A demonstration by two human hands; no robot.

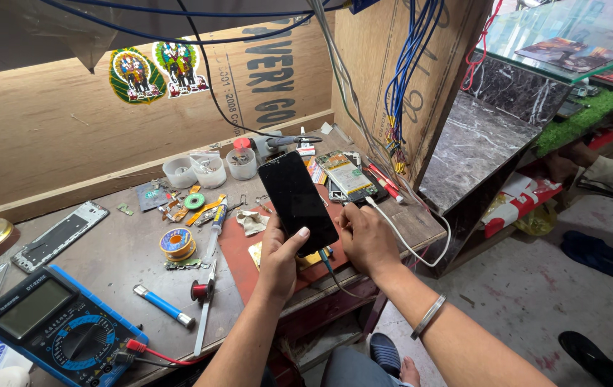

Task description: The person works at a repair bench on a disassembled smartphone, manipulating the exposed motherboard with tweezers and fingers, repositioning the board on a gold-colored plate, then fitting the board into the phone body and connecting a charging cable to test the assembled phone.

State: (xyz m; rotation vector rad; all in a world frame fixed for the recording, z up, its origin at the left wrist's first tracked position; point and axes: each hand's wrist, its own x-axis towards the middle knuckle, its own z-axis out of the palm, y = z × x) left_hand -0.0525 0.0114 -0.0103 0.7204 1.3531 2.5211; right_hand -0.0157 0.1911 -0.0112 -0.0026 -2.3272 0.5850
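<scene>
While the left hand [280,252] grips the black phone [297,202] tilted above the desk [117,251], the right hand [365,236], at its 4 o'clock, pinches the white cable [421,259].

Glossy black glass phone [297,201], rough wooden bench [117,251].

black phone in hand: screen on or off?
Off. The black glass-fronted phone in the left hand shows a uniformly dark screen, no lit image.
</scene>
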